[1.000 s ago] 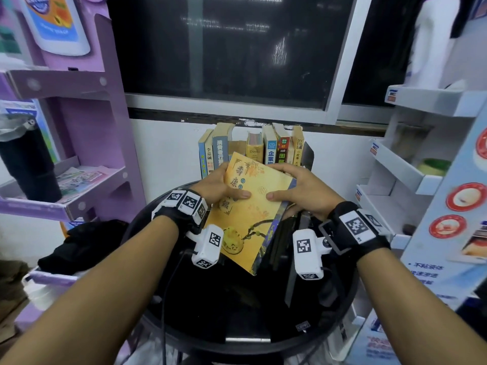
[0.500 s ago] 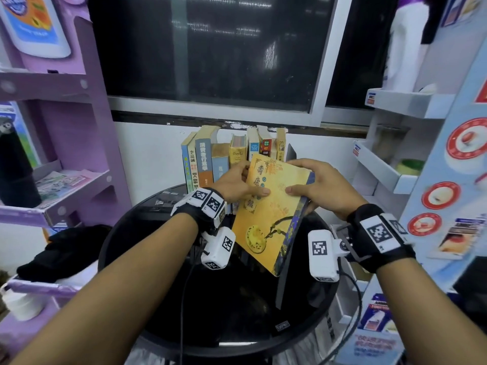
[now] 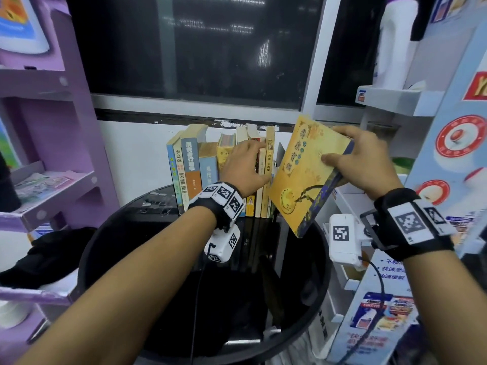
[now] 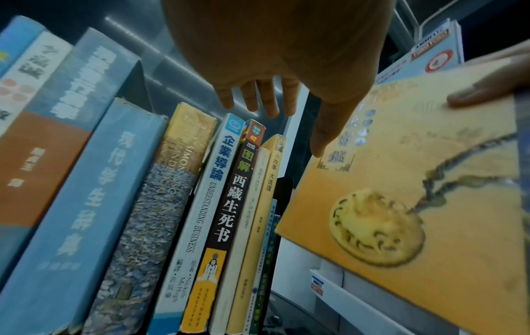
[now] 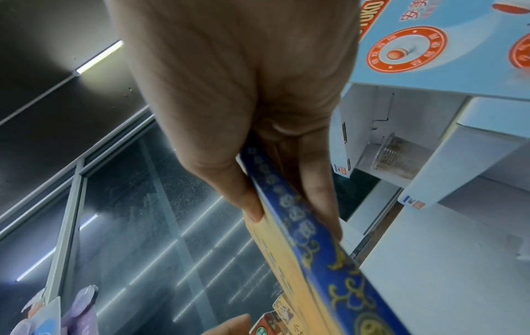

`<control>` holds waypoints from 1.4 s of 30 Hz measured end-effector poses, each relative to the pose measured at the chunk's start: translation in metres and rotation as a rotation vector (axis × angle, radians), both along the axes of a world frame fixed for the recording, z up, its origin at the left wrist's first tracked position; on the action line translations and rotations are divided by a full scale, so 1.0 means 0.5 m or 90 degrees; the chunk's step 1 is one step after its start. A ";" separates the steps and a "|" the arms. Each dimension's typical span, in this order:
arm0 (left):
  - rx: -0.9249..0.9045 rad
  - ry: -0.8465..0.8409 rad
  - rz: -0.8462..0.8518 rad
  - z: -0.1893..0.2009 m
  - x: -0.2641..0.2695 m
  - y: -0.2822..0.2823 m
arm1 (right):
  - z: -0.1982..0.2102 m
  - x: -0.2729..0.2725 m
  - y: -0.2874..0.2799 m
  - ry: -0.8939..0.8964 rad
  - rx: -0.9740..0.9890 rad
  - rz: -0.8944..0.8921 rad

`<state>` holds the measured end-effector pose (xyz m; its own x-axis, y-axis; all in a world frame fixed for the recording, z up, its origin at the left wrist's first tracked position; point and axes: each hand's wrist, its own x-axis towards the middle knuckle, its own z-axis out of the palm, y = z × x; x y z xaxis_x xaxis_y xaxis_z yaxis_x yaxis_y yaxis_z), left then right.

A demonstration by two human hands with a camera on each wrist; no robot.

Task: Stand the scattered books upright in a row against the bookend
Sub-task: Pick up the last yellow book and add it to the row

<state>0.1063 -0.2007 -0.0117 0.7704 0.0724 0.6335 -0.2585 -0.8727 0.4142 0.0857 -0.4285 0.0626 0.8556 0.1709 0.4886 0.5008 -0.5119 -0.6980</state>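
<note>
Several books (image 3: 200, 167) stand upright in a row at the back of the round black table (image 3: 184, 299). A grey bookend (image 3: 280, 153) shows at the row's right end. My left hand (image 3: 243, 164) lies with straight fingers against the rightmost standing books (image 4: 252, 181), thumb spread toward the yellow book. My right hand (image 3: 361, 159) grips a yellow book (image 3: 300, 180) with a blue spine (image 5: 309, 249), thumb on the cover and fingers behind. The book hangs tilted in the air just right of the row, above the table's edge.
A purple shelf unit (image 3: 52, 154) stands at the left, with a black cloth (image 3: 52, 248) below it. A white and blue display rack (image 3: 395, 101) crowds the right side, close to the held book. A dark window (image 3: 197, 48) fills the wall behind the row.
My left hand has let go of the yellow book and moved onto the standing row. My right hand alone has carried the book up and to the right.
</note>
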 end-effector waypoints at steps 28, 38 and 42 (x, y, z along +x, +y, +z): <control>0.299 -0.092 0.137 -0.042 0.163 -0.032 | 0.061 0.111 0.030 -0.139 0.018 -0.090; 0.331 -0.130 0.163 -0.062 0.179 -0.016 | 0.024 0.146 0.055 -0.135 0.010 -0.155; 0.335 -0.118 0.168 -0.059 0.172 -0.006 | 0.016 0.154 0.063 -0.139 0.012 -0.173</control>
<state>0.1925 -0.2036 -0.0414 0.6427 -0.1136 0.7576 -0.0329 -0.9921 -0.1208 0.1624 -0.3969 0.0709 0.7436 -0.0595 0.6660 0.4867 -0.6349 -0.6001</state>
